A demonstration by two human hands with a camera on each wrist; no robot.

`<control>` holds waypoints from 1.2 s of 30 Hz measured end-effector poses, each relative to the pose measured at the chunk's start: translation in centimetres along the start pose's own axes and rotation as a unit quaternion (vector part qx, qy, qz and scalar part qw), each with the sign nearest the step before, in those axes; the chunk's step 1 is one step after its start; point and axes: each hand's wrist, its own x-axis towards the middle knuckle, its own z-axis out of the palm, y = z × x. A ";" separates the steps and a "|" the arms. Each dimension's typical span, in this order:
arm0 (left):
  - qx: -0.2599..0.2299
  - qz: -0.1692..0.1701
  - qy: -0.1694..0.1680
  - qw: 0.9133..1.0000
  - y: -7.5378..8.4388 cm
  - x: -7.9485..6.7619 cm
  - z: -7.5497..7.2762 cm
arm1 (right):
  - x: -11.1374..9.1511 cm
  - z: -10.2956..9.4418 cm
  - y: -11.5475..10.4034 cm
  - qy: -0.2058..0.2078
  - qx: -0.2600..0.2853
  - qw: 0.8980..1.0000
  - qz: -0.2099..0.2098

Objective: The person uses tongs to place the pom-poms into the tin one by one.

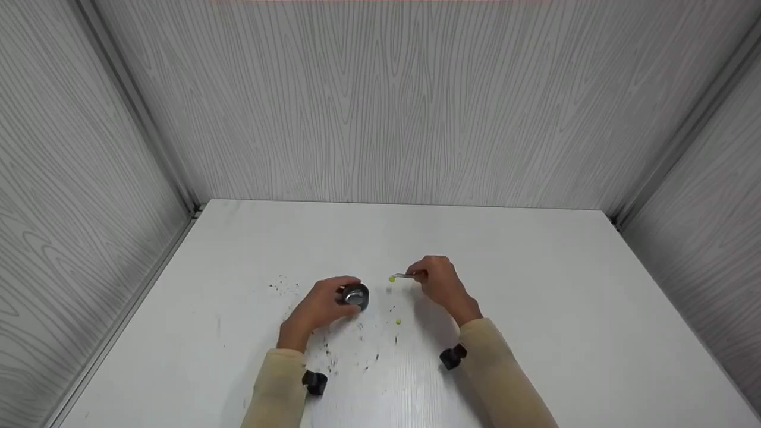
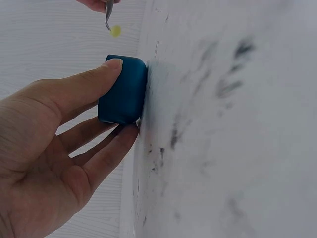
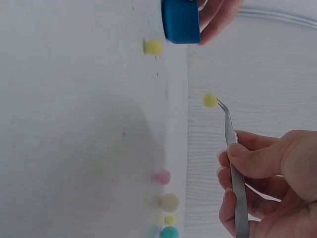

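Note:
My left hand grips a small blue cup between thumb and fingers, low at the white table top. In the head view the cup's shiny metallic inside faces up. My right hand pinches bent-tip metal tweezers between thumb and fingers. A fuzzy yellow ball is held at the tweezers' tips, raised above the table and to the right of the cup. Another yellow ball lies on the table, nearer the front than the cup.
Toward the bottom of the right wrist view lie a pink ball, a beige ball, a small yellow ball and a teal ball. Dark smudges mark the white table. Grey wood-grain panels stand around its back and sides.

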 end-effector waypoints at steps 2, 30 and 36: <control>0.000 -0.005 0.003 1.000 0.1 0.0 0.0 | 0.1 0.0 -0.5 -0.002 0.001 1.000 -0.008; 0.015 0.002 0.003 1.000 0.0 0.1 0.1 | 0.5 2.5 -4.8 -0.049 -0.041 0.995 -0.070; 0.016 0.005 -0.001 1.000 0.0 0.2 0.0 | 0.6 2.6 -5.1 -0.054 -0.029 0.995 -0.073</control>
